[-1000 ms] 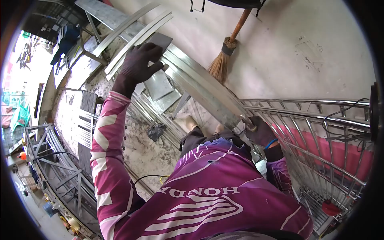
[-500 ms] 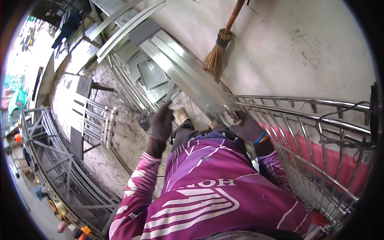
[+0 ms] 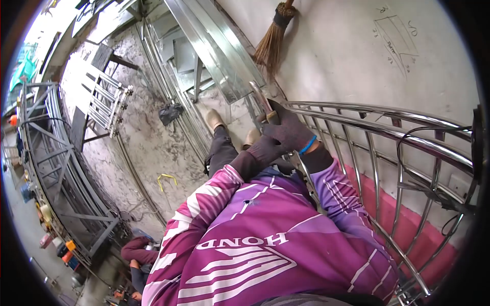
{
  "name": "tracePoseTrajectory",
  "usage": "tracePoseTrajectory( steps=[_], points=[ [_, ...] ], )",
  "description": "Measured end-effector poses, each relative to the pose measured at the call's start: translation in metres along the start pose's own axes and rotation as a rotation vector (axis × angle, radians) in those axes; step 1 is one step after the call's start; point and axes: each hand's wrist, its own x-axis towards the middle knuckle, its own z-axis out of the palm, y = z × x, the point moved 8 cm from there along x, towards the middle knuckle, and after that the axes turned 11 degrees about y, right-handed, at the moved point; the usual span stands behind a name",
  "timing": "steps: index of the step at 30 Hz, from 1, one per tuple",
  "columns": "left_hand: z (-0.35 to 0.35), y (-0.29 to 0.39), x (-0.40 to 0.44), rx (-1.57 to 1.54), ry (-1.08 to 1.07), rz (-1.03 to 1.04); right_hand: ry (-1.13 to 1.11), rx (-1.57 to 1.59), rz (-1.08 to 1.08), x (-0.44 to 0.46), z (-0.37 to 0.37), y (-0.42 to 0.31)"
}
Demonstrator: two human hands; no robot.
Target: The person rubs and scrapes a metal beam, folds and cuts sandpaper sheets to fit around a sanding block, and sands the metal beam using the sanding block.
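Note:
Dark gloves cover both hands, which meet in front of the waist. My right hand (image 3: 291, 127), with a blue band at its wrist, is closed around a small metal tool with a brownish part (image 3: 271, 113); its exact kind is unclear. Against it lies my left hand (image 3: 264, 150), its fingers partly hidden, so what it grips cannot be made out. Just beyond the hands are the near ends of long shiny metal sheets (image 3: 214, 56). A chrome railing (image 3: 377, 125) starts beside my right hand and runs to the right.
A straw broom (image 3: 274, 41) leans on the wall. Metal tubes (image 3: 176, 97) and a black bag (image 3: 170, 114) lie on the floor. At left are a small rack (image 3: 108, 102) and a grey metal frame (image 3: 56, 158). Part of another person (image 3: 138, 252) shows at lower left.
My left hand has come down from the far end of the metal sheets to my right hand. The view has shifted, and another person now shows at lower left.

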Motion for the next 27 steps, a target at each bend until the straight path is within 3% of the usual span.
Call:
tracePoseTrajectory(
  steps=[2,4,5,7,8,10,12,14,16,17,19,21,23,24,26,27],
  points=[
    [0.003,-0.006,0.001,0.037,0.094,-0.027,-0.039,0.025,-0.013,0.001,0.002,-0.002],
    [-0.004,0.001,-0.002,0.125,0.293,0.208,-0.037,0.006,-0.006,-0.001,0.006,-0.006],
    [-0.006,-0.009,0.001,0.125,0.300,0.213,-0.041,0.001,-0.011,0.001,0.005,-0.005],
    [-0.019,-0.050,0.011,0.448,0.383,0.017,-0.095,-0.062,-0.058,0.001,0.006,-0.002],
    [-0.025,-0.055,0.009,0.447,0.389,0.022,-0.097,-0.067,-0.063,0.000,0.005,-0.002],
    [-0.045,-0.065,-0.004,0.411,0.402,-0.161,-0.174,-0.005,-0.019,-0.008,0.007,0.002],
    [-0.052,-0.031,-0.021,0.332,0.456,-0.048,-0.273,0.001,-0.038,-0.023,0.006,0.015],
    [-0.045,0.000,-0.043,0.442,0.193,-0.124,-0.372,0.014,-0.063,-0.043,0.008,0.031],
    [-0.050,0.014,-0.061,0.563,0.117,-0.201,-0.302,0.008,0.064,-0.065,0.004,0.056],
    [-0.058,0.035,-0.070,0.554,0.193,-0.110,-0.298,0.015,0.053,-0.077,0.003,0.059],
    [-0.079,0.104,-0.073,0.604,0.426,0.147,-0.219,0.023,0.298,-0.094,-0.004,0.081],
    [-0.098,0.177,-0.072,0.701,0.679,0.442,-0.161,0.033,0.242,-0.097,-0.003,0.125],
    [-0.116,0.223,-0.050,0.926,0.828,0.584,-0.101,0.040,0.190,-0.092,-0.004,0.139],
    [-0.120,0.235,-0.037,1.054,0.881,0.591,-0.087,0.065,0.220,-0.091,-0.004,0.140],
    [-0.139,0.217,-0.007,1.319,1.011,0.381,-0.079,0.089,0.238,-0.086,-0.001,0.131],
    [-0.144,0.211,-0.004,1.325,1.020,0.386,-0.043,0.088,0.194,-0.083,-0.001,0.119]
  ],
)
